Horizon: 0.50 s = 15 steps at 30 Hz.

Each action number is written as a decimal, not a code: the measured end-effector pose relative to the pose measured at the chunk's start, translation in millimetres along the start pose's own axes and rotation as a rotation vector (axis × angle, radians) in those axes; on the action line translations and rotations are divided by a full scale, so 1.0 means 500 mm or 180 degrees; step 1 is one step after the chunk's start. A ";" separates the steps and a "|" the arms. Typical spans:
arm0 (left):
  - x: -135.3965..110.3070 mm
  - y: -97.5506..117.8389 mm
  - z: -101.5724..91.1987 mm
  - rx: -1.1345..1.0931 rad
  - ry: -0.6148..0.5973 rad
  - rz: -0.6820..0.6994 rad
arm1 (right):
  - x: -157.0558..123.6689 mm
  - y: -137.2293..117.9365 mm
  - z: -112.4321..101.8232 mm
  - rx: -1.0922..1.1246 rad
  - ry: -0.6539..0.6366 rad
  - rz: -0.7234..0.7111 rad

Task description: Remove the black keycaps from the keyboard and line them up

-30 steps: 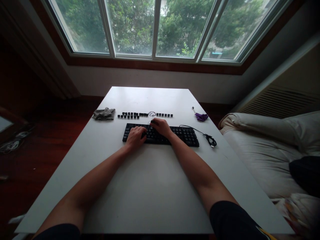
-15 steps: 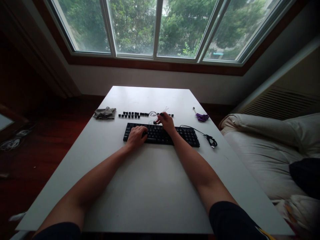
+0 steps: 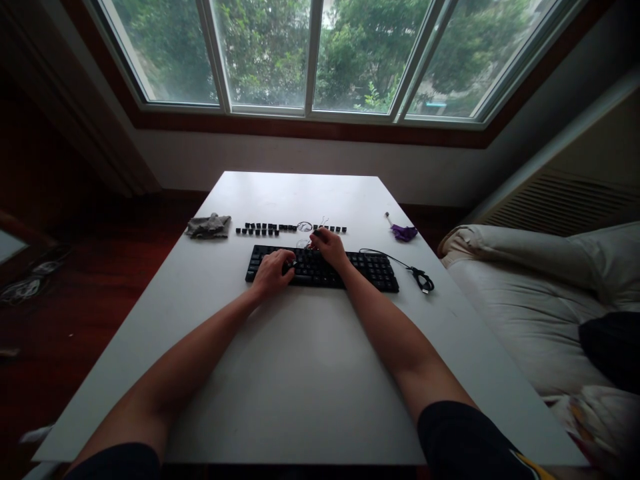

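A black keyboard [image 3: 370,270] lies across the white table [image 3: 300,373]. My left hand [image 3: 270,272] rests on the keyboard's left part, fingers curled down on the keys. Just past the keyboard's far edge, my right hand [image 3: 327,245] is closed in a pinch on a thin wire keycap puller [image 3: 323,222], with a dark keycap at its fingertips. A row of loose black keycaps [image 3: 265,230] runs along the table beyond the keyboard, beside a small wire ring [image 3: 303,227].
A crumpled grey cloth [image 3: 208,227] lies at the left of the keycap row. A purple item [image 3: 403,232] sits to the right. The keyboard's cable and plug [image 3: 421,278] trail right. A cushioned seat [image 3: 540,300] stands beside the table; windows fill the far wall.
My right hand lifted off the keyboard's middle and went to the far edge by the keycap row, puller raised, then came back down a little. The left hand stayed put.
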<state>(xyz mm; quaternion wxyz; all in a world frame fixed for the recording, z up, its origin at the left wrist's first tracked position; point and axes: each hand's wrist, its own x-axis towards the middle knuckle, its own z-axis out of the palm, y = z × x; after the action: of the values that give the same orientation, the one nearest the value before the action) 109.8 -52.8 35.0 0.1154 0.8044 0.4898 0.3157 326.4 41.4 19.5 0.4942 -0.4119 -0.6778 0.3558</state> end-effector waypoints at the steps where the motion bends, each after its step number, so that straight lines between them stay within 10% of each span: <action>1: 0.000 0.000 0.001 0.0061 0.0011 -0.0012 | 0.000 0.000 0.000 -0.0014 0.0001 0.0008; 15: -0.004 0.004 0.009 0.0253 -0.0089 0.0184 | -0.003 0.000 0.001 -0.0100 -0.0036 0.0013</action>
<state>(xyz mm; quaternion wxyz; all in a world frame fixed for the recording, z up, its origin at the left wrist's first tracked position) 113.4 -54.6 31.5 0.0811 0.8265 0.4769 0.2880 326.1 40.0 18.8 0.4831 -0.4190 -0.6854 0.3484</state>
